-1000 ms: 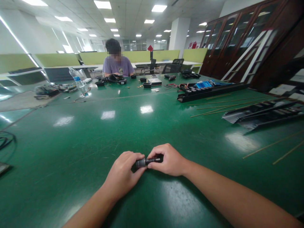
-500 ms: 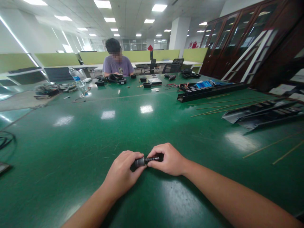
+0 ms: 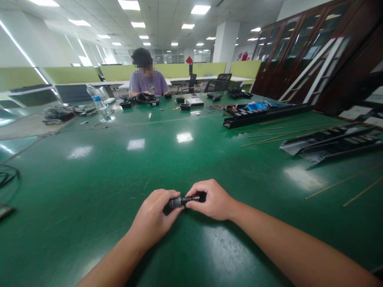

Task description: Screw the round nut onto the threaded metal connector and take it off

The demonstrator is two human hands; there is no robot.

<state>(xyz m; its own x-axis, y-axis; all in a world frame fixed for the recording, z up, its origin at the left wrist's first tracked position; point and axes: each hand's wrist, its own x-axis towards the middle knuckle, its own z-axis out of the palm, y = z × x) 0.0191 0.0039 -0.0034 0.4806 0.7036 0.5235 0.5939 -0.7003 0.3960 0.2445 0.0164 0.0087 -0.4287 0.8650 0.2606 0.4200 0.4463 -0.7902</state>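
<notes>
A small dark cylindrical part [image 3: 176, 202] with a thin threaded shaft lies across between my two hands, just above the green table [image 3: 185, 159]. My left hand [image 3: 154, 219] is closed round its thicker end. My right hand [image 3: 211, 199] pinches the thin shaft end with thumb and fingers. Both hands rest low near the table's front edge, knuckles almost touching.
Long black trays [image 3: 263, 113] and thin wooden rods [image 3: 278, 133] lie on the right. Another black tray [image 3: 329, 143] sits farther right. A person in a purple shirt [image 3: 148, 81] sits at the far end among small parts and a water bottle [image 3: 97, 99]. Cables [image 3: 7, 177] lie at the left edge.
My hands and the part have shifted slightly up and away from me; the grip on both ends is unchanged.
</notes>
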